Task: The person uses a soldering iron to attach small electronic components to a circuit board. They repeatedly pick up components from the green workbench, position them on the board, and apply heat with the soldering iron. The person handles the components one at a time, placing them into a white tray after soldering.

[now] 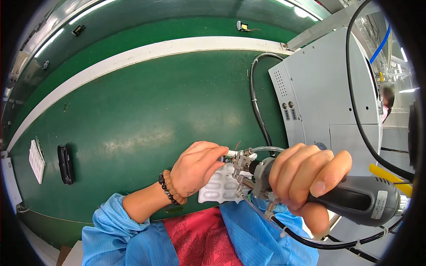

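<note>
My left hand (195, 166), with a beaded bracelet on the wrist, pinches a small white part (231, 153) that has a thin reddish wire sticking up. Its fingertips and the tool hide most of that part. Wrapped in my right hand (306, 181) is a dark grey electric screwdriver (359, 199), held nearly level. The screwdriver's metal head, with hose fittings, points left and meets the small part; I cannot tell whether its tip touches. Below both hands lies a white moulded tray (217, 188) with rounded pockets, at the table's near edge.
A grey metal machine cabinet (328, 93) stands at the right, a black cable (254, 97) curving beside it. To the left lie a black case (65, 164) and a white pad (37, 162). Past the white rail (177, 46), small parts (242, 26) sit on a green belt. Another person (387, 99) is far right.
</note>
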{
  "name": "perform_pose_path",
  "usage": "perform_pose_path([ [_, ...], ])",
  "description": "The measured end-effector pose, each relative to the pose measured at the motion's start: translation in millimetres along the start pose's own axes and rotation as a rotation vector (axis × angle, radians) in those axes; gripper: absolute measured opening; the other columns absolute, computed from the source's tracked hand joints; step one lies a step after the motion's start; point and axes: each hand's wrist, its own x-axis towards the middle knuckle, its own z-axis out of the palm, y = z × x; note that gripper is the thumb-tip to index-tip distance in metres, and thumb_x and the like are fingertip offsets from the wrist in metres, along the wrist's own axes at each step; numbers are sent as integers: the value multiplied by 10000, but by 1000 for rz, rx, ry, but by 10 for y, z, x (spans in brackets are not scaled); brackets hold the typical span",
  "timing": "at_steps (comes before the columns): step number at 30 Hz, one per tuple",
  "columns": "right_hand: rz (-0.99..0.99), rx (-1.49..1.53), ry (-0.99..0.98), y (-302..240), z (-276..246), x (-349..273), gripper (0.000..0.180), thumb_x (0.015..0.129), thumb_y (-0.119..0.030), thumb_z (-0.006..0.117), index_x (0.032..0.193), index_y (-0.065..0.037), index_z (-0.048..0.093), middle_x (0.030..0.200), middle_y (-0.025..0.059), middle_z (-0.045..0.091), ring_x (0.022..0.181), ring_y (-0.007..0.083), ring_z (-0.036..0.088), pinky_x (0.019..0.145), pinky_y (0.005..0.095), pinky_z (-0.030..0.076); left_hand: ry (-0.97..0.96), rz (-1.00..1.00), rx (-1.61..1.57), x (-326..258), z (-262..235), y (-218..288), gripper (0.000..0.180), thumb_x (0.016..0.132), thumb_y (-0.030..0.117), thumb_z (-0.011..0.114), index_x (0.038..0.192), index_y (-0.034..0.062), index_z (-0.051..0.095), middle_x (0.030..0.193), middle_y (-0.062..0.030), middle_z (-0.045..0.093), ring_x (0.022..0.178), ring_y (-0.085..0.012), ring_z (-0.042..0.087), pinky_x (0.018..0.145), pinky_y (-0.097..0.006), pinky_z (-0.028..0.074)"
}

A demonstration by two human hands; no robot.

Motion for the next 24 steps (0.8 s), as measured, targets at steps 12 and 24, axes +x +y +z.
perform_pose_path([
  [12, 83, -25, -62, -4, 19, 62, 413, 887, -265, 795, 1010, -100, 437, 648, -12, 568, 475, 127, 553, 458, 282, 454, -3, -14, -19, -3, 0, 22, 358, 794, 20, 766, 1133, 13, 653, 1028, -135, 710, 968, -320, 676, 868, -400, 539],
  [24, -238, -28, 215, -490, -133, -256, 380, 881, -289, 801, 985, -84, 498, 581, -3, 585, 442, 81, 568, 458, 204, 525, 118, -42, 100, 1, 18, 136, 329, 773, 60, 807, 1080, 14, 697, 1070, -130, 723, 1007, -310, 688, 874, -391, 555],
])
